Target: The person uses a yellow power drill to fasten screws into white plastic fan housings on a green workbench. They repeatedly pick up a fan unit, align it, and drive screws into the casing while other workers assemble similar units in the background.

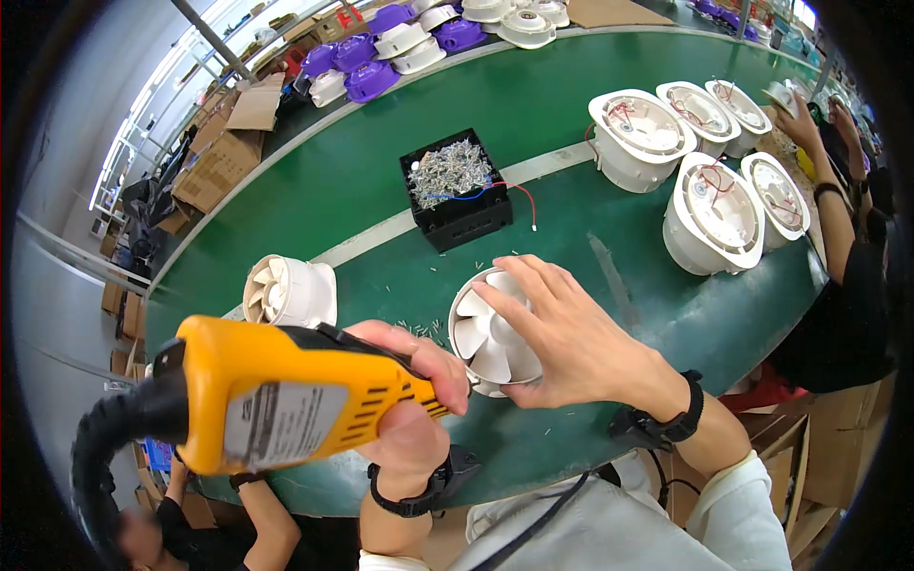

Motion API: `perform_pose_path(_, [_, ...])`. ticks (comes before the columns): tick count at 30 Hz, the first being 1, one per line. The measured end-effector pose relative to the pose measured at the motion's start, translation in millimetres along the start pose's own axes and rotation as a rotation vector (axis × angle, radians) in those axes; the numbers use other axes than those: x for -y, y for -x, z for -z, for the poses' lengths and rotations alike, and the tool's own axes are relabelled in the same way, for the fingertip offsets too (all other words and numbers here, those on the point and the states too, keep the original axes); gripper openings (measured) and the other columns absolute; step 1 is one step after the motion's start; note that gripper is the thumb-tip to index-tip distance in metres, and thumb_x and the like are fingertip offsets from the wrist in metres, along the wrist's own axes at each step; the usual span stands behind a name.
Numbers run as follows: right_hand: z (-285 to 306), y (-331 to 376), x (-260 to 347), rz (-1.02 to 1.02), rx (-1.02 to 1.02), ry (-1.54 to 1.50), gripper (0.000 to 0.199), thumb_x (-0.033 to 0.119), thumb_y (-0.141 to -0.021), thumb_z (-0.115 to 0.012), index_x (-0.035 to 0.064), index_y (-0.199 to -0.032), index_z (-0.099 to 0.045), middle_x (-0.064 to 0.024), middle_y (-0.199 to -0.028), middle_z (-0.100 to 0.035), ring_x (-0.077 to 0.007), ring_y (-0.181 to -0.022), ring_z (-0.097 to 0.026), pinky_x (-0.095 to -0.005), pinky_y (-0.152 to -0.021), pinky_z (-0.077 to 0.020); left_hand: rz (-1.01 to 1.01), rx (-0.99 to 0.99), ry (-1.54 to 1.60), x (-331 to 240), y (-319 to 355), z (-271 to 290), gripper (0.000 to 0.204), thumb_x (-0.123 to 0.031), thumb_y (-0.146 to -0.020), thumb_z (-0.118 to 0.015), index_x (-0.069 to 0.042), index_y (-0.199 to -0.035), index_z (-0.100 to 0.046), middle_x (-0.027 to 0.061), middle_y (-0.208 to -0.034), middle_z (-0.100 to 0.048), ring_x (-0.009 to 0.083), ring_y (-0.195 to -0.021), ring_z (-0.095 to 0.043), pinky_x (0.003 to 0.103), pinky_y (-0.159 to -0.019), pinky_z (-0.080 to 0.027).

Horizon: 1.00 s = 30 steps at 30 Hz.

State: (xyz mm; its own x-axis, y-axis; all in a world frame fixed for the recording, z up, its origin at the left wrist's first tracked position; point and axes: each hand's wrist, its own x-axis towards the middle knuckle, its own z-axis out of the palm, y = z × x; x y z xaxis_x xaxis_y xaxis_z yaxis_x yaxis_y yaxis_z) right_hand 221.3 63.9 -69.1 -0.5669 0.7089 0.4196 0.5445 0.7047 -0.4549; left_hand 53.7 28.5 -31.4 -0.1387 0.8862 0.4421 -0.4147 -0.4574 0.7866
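Note:
My left hand (411, 428) is wrapped round the yellow body of an electric screwdriver (276, 395), whose thick black cord bends away on the left. The front end of the tool points at a white fan housing (487, 333) and is partly covered by my fingers. With thumb and fingers spread over its rim, my right hand (581, 347) grips that housing on the green table. White blades show inside its ring. A second white fan housing (290, 290) lies on its side, left of the first. Loose screws (409, 328) are scattered between the two.
Beyond my hands stands a black box (462, 224) heaped with screws, a red and blue wire across it. Several white housings with red wires (714, 214) stand at right, near a co-worker's arm (833, 209). Purple and white covers (367, 76) lie at the back; another person sits lower left.

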Motion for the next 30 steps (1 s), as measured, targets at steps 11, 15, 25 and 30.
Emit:
perform_pose_path(11, [2, 0, 3, 0.026, -0.011, 0.033, 0.087, 0.027, -0.056, -0.077, 0.0030, -0.130, -0.037, -0.0264, -0.126, -0.036, -0.0420, -0.119, -0.037, -0.0472, -0.099, -0.0334, -0.062, 0.054, -0.068, 4, -3, -3, 0.044, -0.024, -0.083, -0.068, 0.004, -0.107, -0.043, 0.0098, -0.067, -0.054, 0.0134, -0.053, -0.053, 0.023, -0.044, -0.040])
perform_pose_path(15, [1, 2, 1, 0.033, -0.016, 0.031, 0.085, 0.028, -0.058, -0.076, 0.0035, -0.130, -0.037, -0.0267, -0.127, -0.036, -0.0425, -0.120, -0.037, -0.0475, -0.099, -0.0333, -0.037, 0.032, -0.088, 2, -8, -3, 0.043, -0.026, -0.084, -0.067, 0.004, -0.105, -0.044, 0.0059, -0.058, -0.052, 0.0120, -0.046, -0.050, 0.022, -0.042, -0.039])
perform_pose_path(25, [-1, 4, -2, 0.037, -0.030, 0.044, 0.082, 0.032, -0.061, -0.073, 0.0035, -0.129, -0.039, -0.0268, -0.126, -0.036, -0.0425, -0.119, -0.036, -0.0481, -0.099, -0.0332, -0.022, 0.009, -0.060, -3, -12, -4, 0.049, -0.037, -0.080, -0.069, 0.002, -0.097, -0.045, 0.0066, -0.057, -0.051, 0.0127, -0.043, -0.047, 0.024, -0.039, -0.040])
perform_pose_path(30, [0, 4, -1, 0.044, -0.024, 0.033, 0.082, 0.032, -0.060, -0.073, 0.0027, -0.129, -0.039, -0.0274, -0.127, -0.036, -0.0428, -0.120, -0.036, -0.0484, -0.099, -0.0330, 0.005, 0.015, -0.070, -3, -12, -7, 0.050, -0.036, -0.079, -0.071, 0.003, -0.096, -0.045, 0.0066, -0.058, -0.051, 0.0129, -0.043, -0.047, 0.025, -0.039, -0.040])
